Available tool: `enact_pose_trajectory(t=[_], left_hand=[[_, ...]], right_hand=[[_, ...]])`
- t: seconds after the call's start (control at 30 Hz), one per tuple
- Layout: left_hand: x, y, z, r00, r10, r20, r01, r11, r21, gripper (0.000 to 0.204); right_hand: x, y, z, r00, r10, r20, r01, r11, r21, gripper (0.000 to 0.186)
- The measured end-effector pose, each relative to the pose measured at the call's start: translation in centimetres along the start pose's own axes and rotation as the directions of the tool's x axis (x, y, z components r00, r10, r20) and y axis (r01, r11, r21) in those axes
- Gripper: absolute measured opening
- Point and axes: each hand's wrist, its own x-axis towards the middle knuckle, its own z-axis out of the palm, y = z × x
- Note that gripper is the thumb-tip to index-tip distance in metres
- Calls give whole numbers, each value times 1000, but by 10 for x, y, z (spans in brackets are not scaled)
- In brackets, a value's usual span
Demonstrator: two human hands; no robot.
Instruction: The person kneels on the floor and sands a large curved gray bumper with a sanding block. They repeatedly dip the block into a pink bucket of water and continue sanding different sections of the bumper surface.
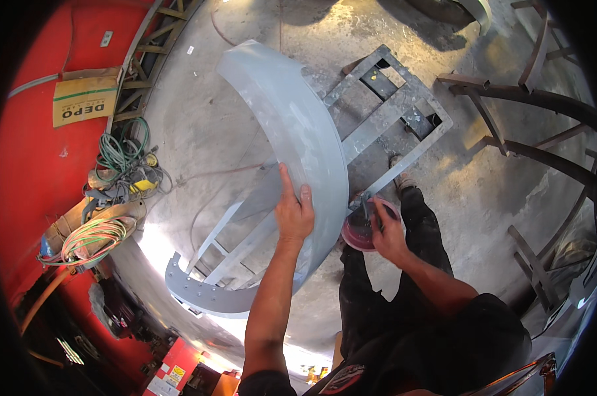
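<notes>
A long curved bumper cover point(305, 135), grey with lighter smooth patches, lies across a metal stand. My left hand point(294, 214) grips its inner edge, with the thumb on the panel's face, the index finger stretched along the edge and the other fingers mostly hidden. To the right, my right hand point(388, 232) is closed on a small grey-blue piece point(364, 203), too unclear to name further. It is over a round pink tub point(358, 240), which stands beside the bumper cover's outer edge, near my legs. The hand hides part of the tub.
The metal stand point(378, 125) reaches out beyond the panel's right side. Dark steel frames point(533, 99) stand at the right. Coiled hoses point(97, 239) and a cardboard piece point(84, 99) are by the red wall at left. A thin hose point(212, 173) crosses the concrete floor.
</notes>
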Motion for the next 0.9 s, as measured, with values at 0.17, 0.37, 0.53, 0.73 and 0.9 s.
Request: enact_pose_trajectory(t=[0.17, 0.37, 0.53, 0.73, 0.9], left_hand=[[2, -3, 5, 994, 89, -61, -84, 994, 74, 71], [-2, 5, 2, 999, 29, -22, -28, 998, 50, 71], [2, 16, -3, 994, -97, 42, 97, 995, 17, 74], [0, 16, 3, 999, -49, 23, 48, 999, 21, 74], [-2, 5, 12, 999, 30, -29, -29, 999, 39, 71]], right_hand=[[178, -87, -35, 977, -124, -173, 118, 992, -47, 49], [216, -70, 36, 931, -360, -56, 350, 927, -133, 73], [128, -61, 54, 989, -109, -96, 97, 988, -119, 82], [30, -49, 61, 1000, -5, -2, 5, 989, -148, 89], [-27, -36, 82, 999, 49, 19, -48, 997, -52, 85]])
